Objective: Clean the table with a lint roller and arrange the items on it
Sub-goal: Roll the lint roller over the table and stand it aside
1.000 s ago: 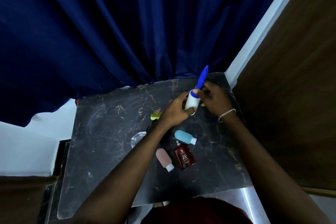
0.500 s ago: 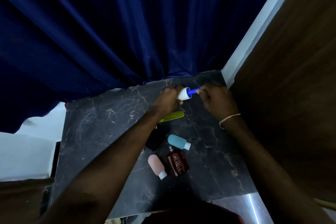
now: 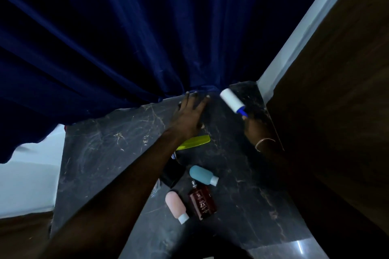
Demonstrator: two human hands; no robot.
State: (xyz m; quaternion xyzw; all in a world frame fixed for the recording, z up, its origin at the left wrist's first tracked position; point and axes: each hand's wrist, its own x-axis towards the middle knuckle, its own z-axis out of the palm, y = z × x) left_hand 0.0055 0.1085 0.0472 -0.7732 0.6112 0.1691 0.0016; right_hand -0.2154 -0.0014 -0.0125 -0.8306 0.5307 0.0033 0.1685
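My right hand grips the blue handle of a lint roller, whose white roll lies on the far right corner of the dark marble table. Fingers spread, my left hand rests flat on the table's far edge by the curtain, holding nothing. A yellow-green comb lies just behind my left wrist. Nearer to me lie a teal bottle, a pink bottle and a dark red perfume bottle. A black object and a clear glass piece are partly hidden under my left forearm.
A dark blue curtain hangs over the table's far edge. A wooden panel with a white frame stands close along the right side. White floor shows to the left of the table.
My left hand let go of the roller and spread flat on the table's far edge. My right hand swung the roller so its white roll lies on the far right corner.
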